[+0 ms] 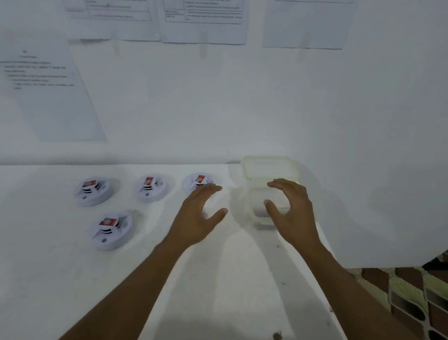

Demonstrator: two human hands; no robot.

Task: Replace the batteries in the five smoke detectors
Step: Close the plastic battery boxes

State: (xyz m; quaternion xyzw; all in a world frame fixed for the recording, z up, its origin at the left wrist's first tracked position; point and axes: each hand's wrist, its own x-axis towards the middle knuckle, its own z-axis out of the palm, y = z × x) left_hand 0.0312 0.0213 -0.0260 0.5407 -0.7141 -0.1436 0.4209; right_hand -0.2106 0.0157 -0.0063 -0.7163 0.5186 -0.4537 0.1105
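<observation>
Left hand and right hand both spread wide, holding nothing, over the tabletop. Four smoke detectors lie open, red batteries showing.

Makeshift workstation: white-covered table, printed instruction sheets taped on wall.

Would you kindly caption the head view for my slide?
Open left hand and right hand hover at a clear container, four smoke detectors with red batteries to its left.
</observation>
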